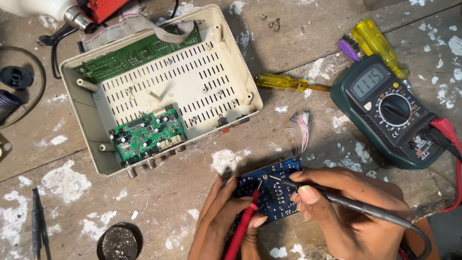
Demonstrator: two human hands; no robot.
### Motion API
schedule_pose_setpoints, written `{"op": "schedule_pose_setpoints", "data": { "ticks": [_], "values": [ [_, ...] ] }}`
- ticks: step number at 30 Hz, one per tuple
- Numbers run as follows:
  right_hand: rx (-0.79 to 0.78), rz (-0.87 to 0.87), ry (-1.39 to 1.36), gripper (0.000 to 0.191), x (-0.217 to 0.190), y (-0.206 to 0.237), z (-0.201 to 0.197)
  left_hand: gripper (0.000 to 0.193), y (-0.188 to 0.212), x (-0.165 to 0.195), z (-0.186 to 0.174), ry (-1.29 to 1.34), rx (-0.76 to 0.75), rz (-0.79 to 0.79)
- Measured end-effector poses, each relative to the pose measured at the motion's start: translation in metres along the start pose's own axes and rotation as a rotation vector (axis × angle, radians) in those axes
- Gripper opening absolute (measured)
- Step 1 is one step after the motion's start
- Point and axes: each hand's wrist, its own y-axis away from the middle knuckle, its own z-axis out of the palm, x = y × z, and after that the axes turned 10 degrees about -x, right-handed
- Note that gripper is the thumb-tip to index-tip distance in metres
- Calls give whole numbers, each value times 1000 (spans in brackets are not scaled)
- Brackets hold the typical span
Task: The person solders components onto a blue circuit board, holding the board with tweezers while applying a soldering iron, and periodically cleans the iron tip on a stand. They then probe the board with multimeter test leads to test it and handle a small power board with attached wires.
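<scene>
One blue circuit board point(274, 190) down at the bottom middle of the wooden bench point(202, 168), just below and left of the multimeter point(390, 110). Two probes on it: red probe point(243, 226) pinched in the left hand point(219, 221), black probe point(337, 200) gripped pen-style in the right hand point(344, 212), both tips touching the board close together. Left-hand fingers also curled round the board's edge. One loose ribbon of thin wires point(302, 129) just above the board, left of the meter. Two yellow-handled screwdrivers: one point(288, 83) lying just left of the meter, one point(378, 45) right above it, beside a purple handle point(347, 49). Further left of the meter, one open beige case point(161, 86) with two green boards inside: a long one point(139, 52) along the far wall, a small one point(147, 134) at the near corner. One round tin point(119, 242) far lower left.
</scene>
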Motion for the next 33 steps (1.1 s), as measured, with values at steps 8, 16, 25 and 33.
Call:
{"op": "schedule_pose_setpoints", "data": {
  "ticks": [8,16,25,33],
  "values": [
    [5,40,2,15,-3,0,1,31,27,-32,10,160,-32,-200],
    [-7,42,17,15,-3,0,0,29,18,-28,6,71,-54,-143],
    [10,79,-39,14,-3,1,1,28,9,-18,5,83,-25,-185],
    [-12,70,-42,14,0,1,-1,25,2,4,33,-21,361,-147]
  ]
}}
